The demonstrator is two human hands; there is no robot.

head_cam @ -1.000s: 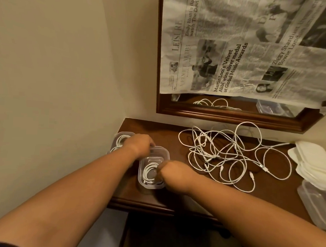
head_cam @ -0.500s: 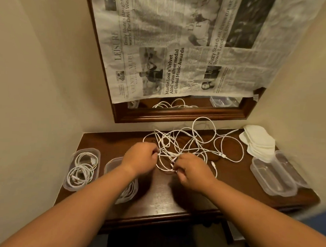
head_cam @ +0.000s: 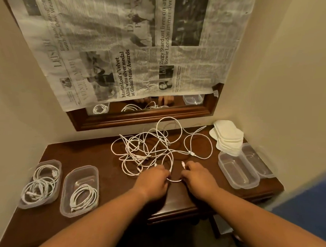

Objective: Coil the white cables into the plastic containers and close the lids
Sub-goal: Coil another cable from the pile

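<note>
A tangle of white cables (head_cam: 154,147) lies on the middle of the dark wooden table (head_cam: 94,154). My left hand (head_cam: 152,180) and my right hand (head_cam: 199,177) sit at its near edge, each pinching one cable, a short loop of which hangs between them. One connector end sticks up by my right fingers. At the left stand two open plastic containers, the far-left one (head_cam: 41,183) with coiled cables and the other (head_cam: 80,190) with one coil.
Two empty plastic containers (head_cam: 238,170) stand at the right, with a stack of white lids (head_cam: 228,138) behind them. A mirror frame (head_cam: 140,117) covered by newspaper hangs on the wall behind. Walls close in on both sides.
Both hands left the container at the left and moved right to the cable tangle, then drew one cable toward the table's near edge. The view swung right and down.
</note>
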